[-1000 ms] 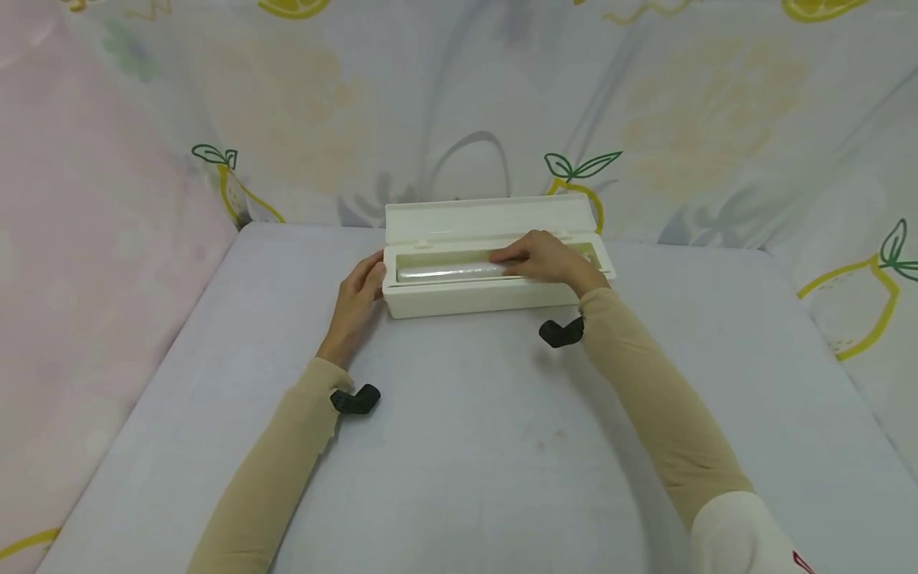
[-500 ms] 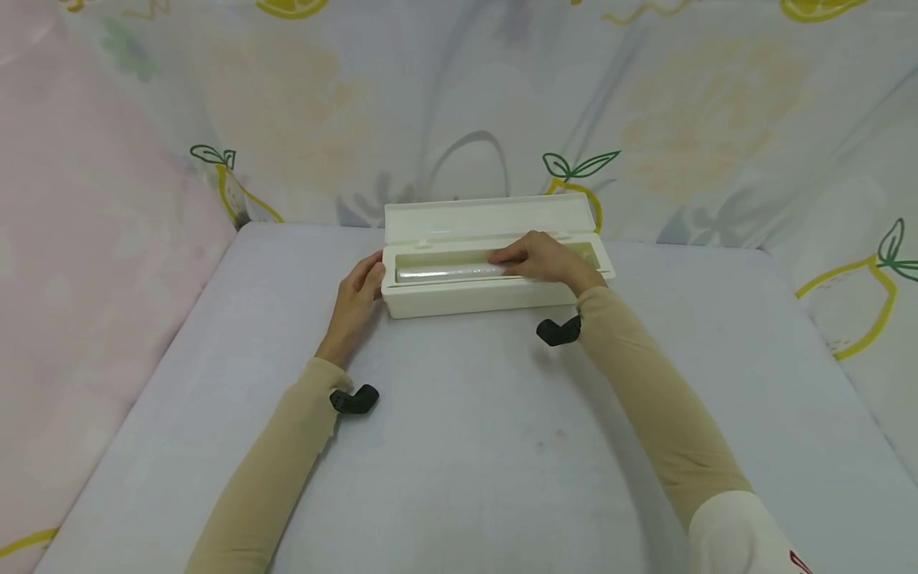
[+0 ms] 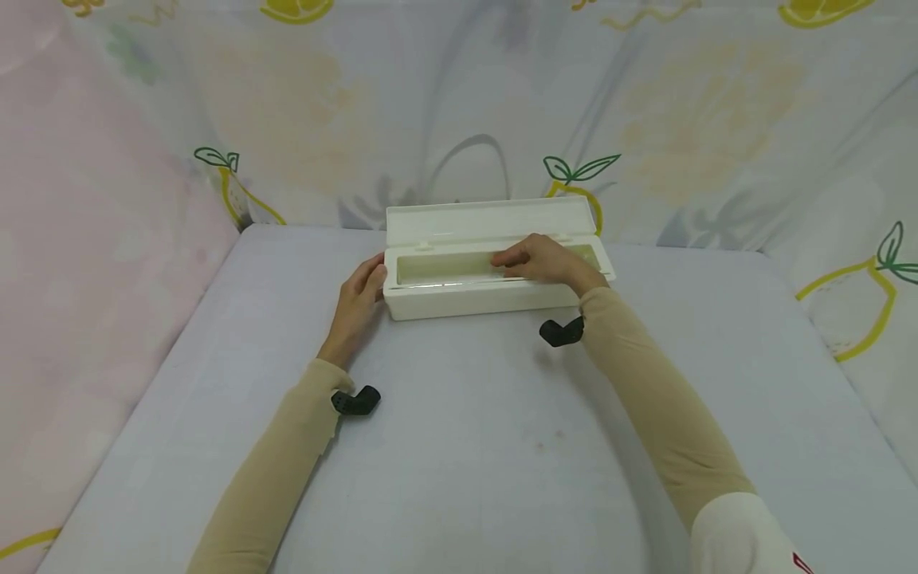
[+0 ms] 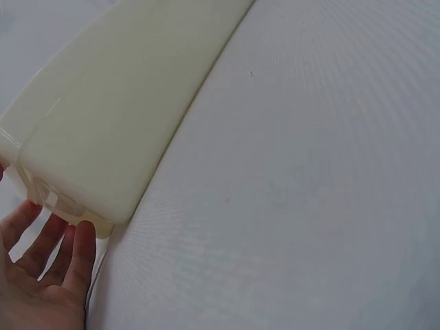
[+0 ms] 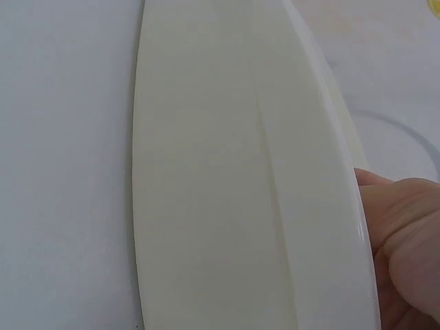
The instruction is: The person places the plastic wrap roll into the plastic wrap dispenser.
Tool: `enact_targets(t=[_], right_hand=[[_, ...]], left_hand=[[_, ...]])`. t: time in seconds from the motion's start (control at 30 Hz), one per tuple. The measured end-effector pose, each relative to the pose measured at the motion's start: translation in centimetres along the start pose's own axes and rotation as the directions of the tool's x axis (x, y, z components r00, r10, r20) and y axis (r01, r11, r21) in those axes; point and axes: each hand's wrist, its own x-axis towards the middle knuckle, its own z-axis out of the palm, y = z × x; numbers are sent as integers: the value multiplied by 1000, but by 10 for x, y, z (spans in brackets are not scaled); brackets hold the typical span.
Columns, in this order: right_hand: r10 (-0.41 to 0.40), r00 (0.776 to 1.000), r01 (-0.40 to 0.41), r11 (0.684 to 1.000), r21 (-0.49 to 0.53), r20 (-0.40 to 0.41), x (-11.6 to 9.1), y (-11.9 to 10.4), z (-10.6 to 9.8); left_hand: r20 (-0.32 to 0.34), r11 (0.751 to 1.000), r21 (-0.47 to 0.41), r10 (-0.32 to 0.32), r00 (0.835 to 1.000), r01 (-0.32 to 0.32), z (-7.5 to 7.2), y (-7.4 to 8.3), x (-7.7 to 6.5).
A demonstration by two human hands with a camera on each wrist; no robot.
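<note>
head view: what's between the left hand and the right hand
In the head view, the near-left stretch of the white box lies between the left hand and the right hand, including part of its long opening.

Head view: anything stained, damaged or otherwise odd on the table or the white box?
Yes, minor: two faint reddish spots mark the white table in front of the white box, odd against the pale surface; what made them is unclear. The box, lid open, shows no visible damage.
</note>
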Motion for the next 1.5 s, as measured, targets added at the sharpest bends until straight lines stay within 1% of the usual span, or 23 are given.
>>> enact_targets(t=[0.13,0.6,0.73,0.83,0.93,1.0,1.17,1.3,1.5], right_hand=[[-2,1000,2,1000,13,0,-3,0,-1],[-73,997,73,997,12,-12,-7,2,-1],[-76,997,76,997,20,-4,-19,-18,-4],[-64,998,64,998,29,-1,-22,-22,-3],[-59,998,59,998,35,-14,-12,-5,-1],[-61,998,62,997,45,-26,-10,1,0],[-78,996,80,996,45,-46,-14,2,-2],[-101,992,103,994,23,-75,-18,1,-4],[-106,986,105,994,-14,-126,-25,1,-8]], left_hand=[[-3,1000,-10,1,1000,-1,0,0,0],[-3,1000,-7,0,1000,0,1,2,-2],[0,1000,-19,1,1000,-1,1,1,-2],[0,1000,-23,1,1000,-1,1,1,-2],[0,1000,-23,2,1000,-2,1,2,-2],[0,1000,-22,3,1000,-3,1,2,-3],[2,1000,-15,3,1000,-3,1,1,-3],[-1,1000,0,7,1000,-7,1,1,-3],[-3,1000,4,10,1000,-10,1,1,-3]])
